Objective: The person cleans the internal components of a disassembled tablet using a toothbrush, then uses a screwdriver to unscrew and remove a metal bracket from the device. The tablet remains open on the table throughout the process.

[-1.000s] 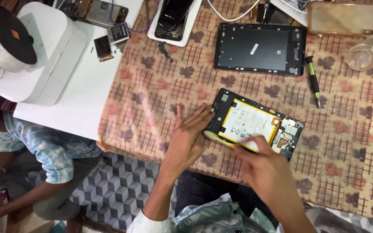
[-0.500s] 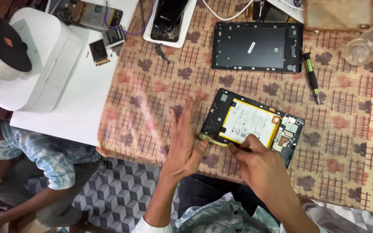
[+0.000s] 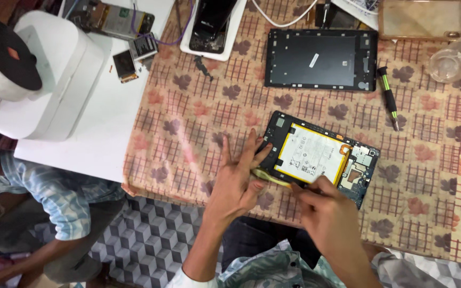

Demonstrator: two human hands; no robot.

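An opened tablet [image 3: 358,165] lies tilted on the patterned tablecloth, its white battery [image 3: 310,154] framed in yellow. My left hand [image 3: 238,176] presses flat on the cloth with fingers spread, its fingertips on the tablet's left edge. My right hand [image 3: 326,213] pinches a thin dark tool against the battery's lower edge. A yellowish strip [image 3: 265,176] sticks out at the tablet's lower left corner, between the two hands.
The tablet's dark back cover [image 3: 318,58] lies farther away. A green-handled screwdriver [image 3: 388,96] is to its right. A clear plastic bottle [image 3: 460,56], a white machine [image 3: 44,74], phone parts [image 3: 129,32] and another person's sleeve [image 3: 54,192] are around.
My left hand has opened from a curled grip on the tablet's corner to a flat, spread press. My right hand has stayed at the battery's lower edge.
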